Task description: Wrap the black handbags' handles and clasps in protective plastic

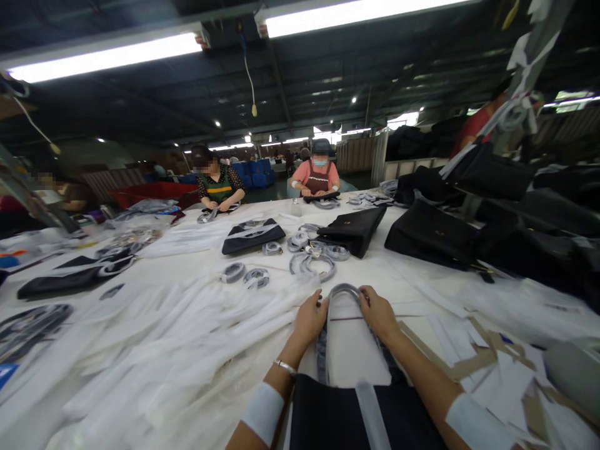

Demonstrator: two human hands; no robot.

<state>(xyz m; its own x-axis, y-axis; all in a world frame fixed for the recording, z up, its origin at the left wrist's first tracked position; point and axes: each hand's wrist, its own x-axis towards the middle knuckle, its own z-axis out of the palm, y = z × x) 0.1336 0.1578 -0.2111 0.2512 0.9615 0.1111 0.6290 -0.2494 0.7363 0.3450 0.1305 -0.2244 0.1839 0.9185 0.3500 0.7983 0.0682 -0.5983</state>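
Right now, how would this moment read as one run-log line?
left hand: holding handle | right hand: holding handle | bag: black, pale strip on it | coiled straps: beyond hands

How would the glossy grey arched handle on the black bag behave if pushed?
The handle seems springy, since it curves smoothly between the left hand and right hand, though they may be shaping it. It could be slippery, given its sheen.

Black bag (328, 415): lower part cut off by the bottom edge. Co-worker in red (472, 130): blurred, partly hidden behind the post (549, 31). Dark coiled strap (37, 317): cut off by the left edge.
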